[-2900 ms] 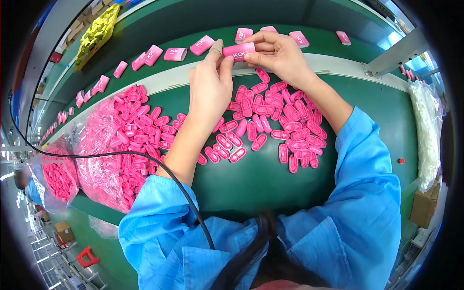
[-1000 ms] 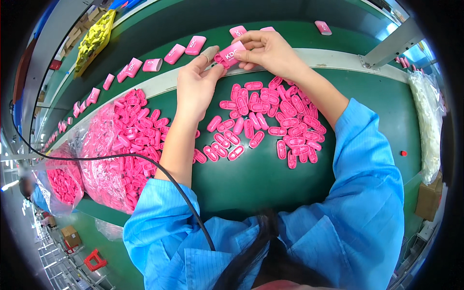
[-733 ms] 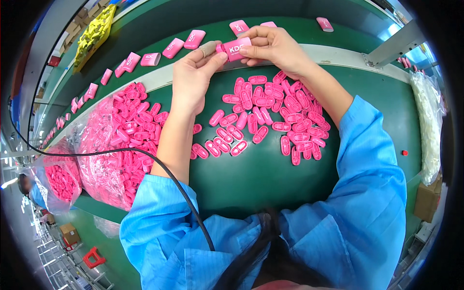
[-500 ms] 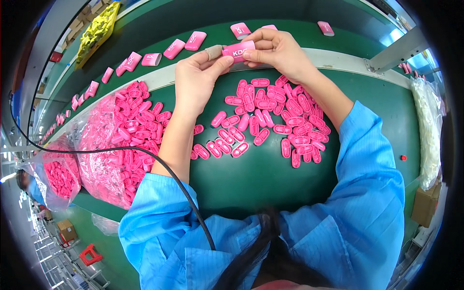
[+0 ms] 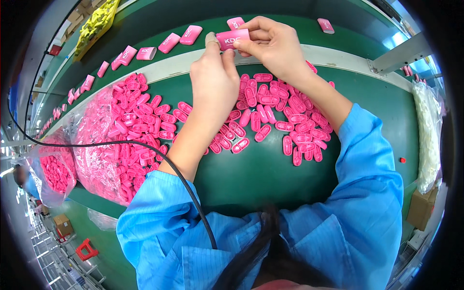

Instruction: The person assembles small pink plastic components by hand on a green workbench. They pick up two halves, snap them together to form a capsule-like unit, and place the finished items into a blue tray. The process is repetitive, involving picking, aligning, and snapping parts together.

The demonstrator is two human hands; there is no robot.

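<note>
In front of me, above the pale rail, a flat pink casing (image 5: 238, 38) with white print is held up in both hands. My right hand (image 5: 270, 46) is closed on its right end, thumb across the printed face. At the left end my left hand (image 5: 215, 72) presses with an index finger wrapped in a beige finger cover, its thumb near the lower edge. Below lie loose pink oval caps (image 5: 304, 123), many with their hollow side up. More caps (image 5: 140, 121) spill from a clear plastic bag (image 5: 96, 145) at the left.
Several pink casings (image 5: 169, 42) lie in a row on the green belt (image 5: 290, 31) beyond the pale rail (image 5: 333, 58). A yellow tray (image 5: 99, 29) stands far left. Clear bags (image 5: 427, 135) lie at the right edge, near a metal post (image 5: 398, 55). A black cable (image 5: 111, 143) crosses my left arm.
My left hand has turned more upright and shifted right, its index finger now at the casing's end. The casing has moved slightly left and up. Casings on the belt have shifted left.
</note>
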